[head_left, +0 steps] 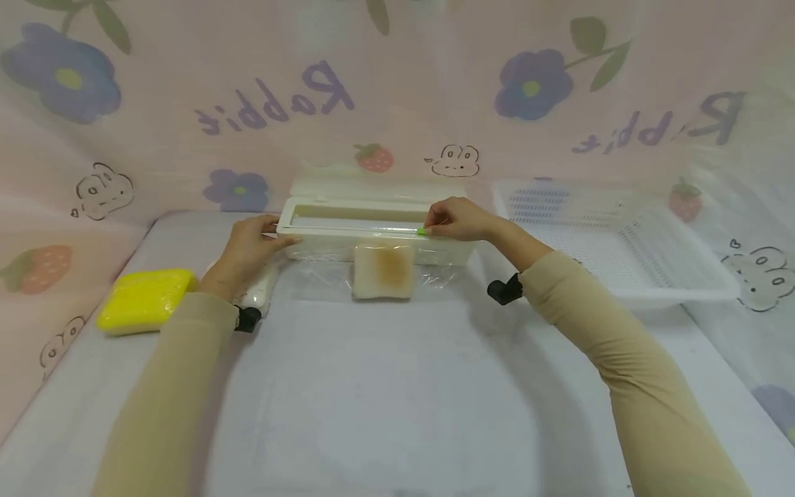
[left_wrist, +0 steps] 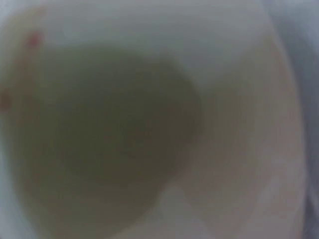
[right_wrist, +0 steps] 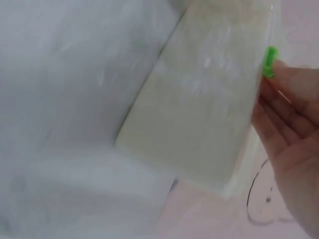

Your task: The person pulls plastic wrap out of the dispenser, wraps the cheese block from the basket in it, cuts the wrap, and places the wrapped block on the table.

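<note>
A long cream plastic-wrap dispenser (head_left: 326, 246) stands at the back of the table with its lid raised. Clear film (head_left: 319, 275) runs out over its front, and a toast slice (head_left: 373, 273) with a browned patch sits at the film, against the dispenser's front. My left hand (head_left: 243, 250) grips the dispenser's left end, thumb on the front corner. At the track's right part, my right hand (head_left: 462, 219) pinches the green slide cutter (head_left: 421, 232); the right wrist view also shows this cutter (right_wrist: 269, 61). The left wrist view is too dark and blurred to make out the hand.
A yellow, film-covered block (head_left: 145, 301) lies left of my left forearm. Partly hidden behind the left wrist is a white, glossy wrapped thing (head_left: 257, 290). A white slotted basket (head_left: 695, 290) stands at the right, near my right forearm. Patterned curtain (head_left: 397, 90) hangs behind the table.
</note>
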A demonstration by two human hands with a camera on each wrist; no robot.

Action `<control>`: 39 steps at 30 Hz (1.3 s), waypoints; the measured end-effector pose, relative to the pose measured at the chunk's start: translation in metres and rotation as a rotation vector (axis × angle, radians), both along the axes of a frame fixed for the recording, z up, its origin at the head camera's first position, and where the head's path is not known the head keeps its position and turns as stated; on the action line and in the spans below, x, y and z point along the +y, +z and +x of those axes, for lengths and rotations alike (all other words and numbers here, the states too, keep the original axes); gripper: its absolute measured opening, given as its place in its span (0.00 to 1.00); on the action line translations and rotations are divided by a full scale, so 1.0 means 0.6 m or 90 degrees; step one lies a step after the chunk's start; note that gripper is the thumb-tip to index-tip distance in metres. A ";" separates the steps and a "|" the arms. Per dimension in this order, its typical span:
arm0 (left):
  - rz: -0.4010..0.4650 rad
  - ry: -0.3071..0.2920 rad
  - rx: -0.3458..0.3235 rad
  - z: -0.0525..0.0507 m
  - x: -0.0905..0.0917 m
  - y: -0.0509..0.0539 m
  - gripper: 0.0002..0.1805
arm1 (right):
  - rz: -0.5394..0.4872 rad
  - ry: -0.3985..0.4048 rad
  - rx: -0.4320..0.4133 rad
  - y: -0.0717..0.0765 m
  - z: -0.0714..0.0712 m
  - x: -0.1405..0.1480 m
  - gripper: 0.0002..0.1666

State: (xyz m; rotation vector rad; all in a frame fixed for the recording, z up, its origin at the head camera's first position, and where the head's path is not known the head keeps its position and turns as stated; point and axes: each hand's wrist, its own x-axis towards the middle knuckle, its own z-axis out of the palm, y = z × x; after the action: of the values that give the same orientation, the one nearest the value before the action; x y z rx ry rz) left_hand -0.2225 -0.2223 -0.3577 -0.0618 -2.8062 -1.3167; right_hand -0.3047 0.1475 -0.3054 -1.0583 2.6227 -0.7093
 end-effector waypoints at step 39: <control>-0.024 -0.011 0.020 -0.003 -0.004 -0.006 0.35 | 0.122 -0.023 0.095 0.018 0.010 0.076 0.03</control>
State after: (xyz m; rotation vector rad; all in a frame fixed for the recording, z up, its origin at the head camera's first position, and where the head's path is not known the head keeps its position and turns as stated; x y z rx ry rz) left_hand -0.2246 -0.2247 -0.3614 -0.1069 -2.8109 -1.2537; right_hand -0.2986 0.1932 -0.2943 -1.0478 2.7742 -0.3891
